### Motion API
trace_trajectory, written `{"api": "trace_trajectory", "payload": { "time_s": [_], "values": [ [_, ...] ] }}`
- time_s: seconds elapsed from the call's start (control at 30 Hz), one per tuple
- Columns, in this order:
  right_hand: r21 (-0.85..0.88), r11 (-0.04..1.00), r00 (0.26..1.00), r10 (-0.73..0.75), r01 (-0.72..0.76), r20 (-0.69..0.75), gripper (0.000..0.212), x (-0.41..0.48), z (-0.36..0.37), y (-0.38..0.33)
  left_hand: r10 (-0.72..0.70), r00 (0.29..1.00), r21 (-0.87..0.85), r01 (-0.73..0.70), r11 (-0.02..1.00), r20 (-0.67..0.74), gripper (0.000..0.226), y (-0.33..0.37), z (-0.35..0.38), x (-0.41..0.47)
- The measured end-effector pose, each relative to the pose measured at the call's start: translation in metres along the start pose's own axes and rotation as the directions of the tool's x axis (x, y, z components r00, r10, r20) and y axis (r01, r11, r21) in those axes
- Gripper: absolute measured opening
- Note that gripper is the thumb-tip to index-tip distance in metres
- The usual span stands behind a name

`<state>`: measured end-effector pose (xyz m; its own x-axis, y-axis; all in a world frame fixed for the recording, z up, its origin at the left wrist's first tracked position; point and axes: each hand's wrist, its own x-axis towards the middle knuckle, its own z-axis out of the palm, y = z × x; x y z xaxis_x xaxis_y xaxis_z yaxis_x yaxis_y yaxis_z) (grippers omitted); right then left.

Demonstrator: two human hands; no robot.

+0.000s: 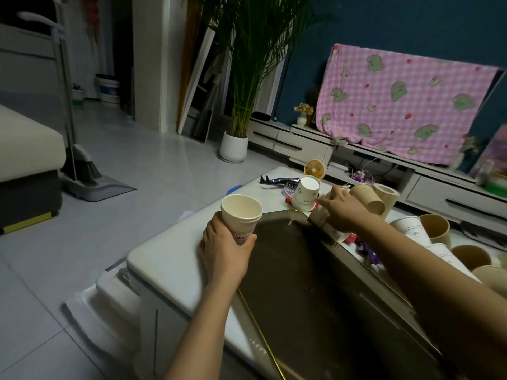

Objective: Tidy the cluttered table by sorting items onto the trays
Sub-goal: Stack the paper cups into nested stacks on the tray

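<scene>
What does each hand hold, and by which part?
Left hand grips the nested paper cups by their lower wall; whether the right hand holds anything is unclear.

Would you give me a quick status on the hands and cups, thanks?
Left hand grips stacked cups by tray corner. Right hand at tilted white cup, grip unclear. Loose cups crowd the right.

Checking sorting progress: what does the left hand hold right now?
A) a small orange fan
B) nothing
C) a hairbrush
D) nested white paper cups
D: the left hand grips nested white paper cups, mouth up, beside the dark tray.
</scene>
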<state>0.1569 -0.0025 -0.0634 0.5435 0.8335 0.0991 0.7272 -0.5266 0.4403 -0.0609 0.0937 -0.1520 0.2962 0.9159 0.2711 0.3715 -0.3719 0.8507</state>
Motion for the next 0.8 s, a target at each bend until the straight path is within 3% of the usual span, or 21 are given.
{"api": "trace_trajectory", "payload": {
  "time_s": [0.1,0.23,0.33,0.43,0.5,0.57,0.67,0.8],
  "values": [
    [0.025,1.000,0.997,-0.003,0.001,0.074,0.052,0.002,0.001,-0.006,0.018,1.000,-0.006,-0.018,1.000,0.011,0.076,0.001,0.000,-0.001],
    [-0.026,0.999,1.000,-0.024,0.024,0.004,0.034,0.001,-0.009,-0.011,0.036,0.999,0.013,-0.036,0.999,0.033,0.079,-0.002,0.001,0.000],
    [0.050,0.998,0.998,-0.022,0.025,-0.063,0.026,-0.010,-0.031,-0.008,0.027,0.999,0.025,-0.028,0.999,0.032,0.080,-0.001,0.002,0.001],
    [0.248,0.964,0.955,-0.017,0.094,-0.297,0.017,-0.027,-0.061,-0.013,0.034,0.999,0.041,-0.036,0.999,0.040,0.080,0.001,0.001,0.001],
    [0.362,0.908,0.850,0.015,0.209,-0.527,0.013,-0.040,-0.079,-0.029,0.040,0.998,0.050,-0.043,0.998,0.046,0.080,0.001,0.000,0.001],
    [0.448,0.834,0.758,0.056,0.323,-0.650,0.013,-0.051,-0.096,-0.051,0.038,0.997,0.044,-0.041,0.998,0.060,0.081,-0.001,-0.001,0.001],
    [0.515,0.724,0.763,-0.024,0.459,-0.646,0.011,-0.059,-0.106,-0.087,0.047,0.996,0.025,-0.049,0.998,0.076,0.077,-0.001,-0.002,0.001],
    [0.326,0.797,0.814,-0.322,0.509,-0.483,0.014,-0.058,-0.077,-0.129,0.036,0.998,-0.023,-0.035,0.999,0.042,0.058,0.001,-0.004,0.000]
  ]
}}
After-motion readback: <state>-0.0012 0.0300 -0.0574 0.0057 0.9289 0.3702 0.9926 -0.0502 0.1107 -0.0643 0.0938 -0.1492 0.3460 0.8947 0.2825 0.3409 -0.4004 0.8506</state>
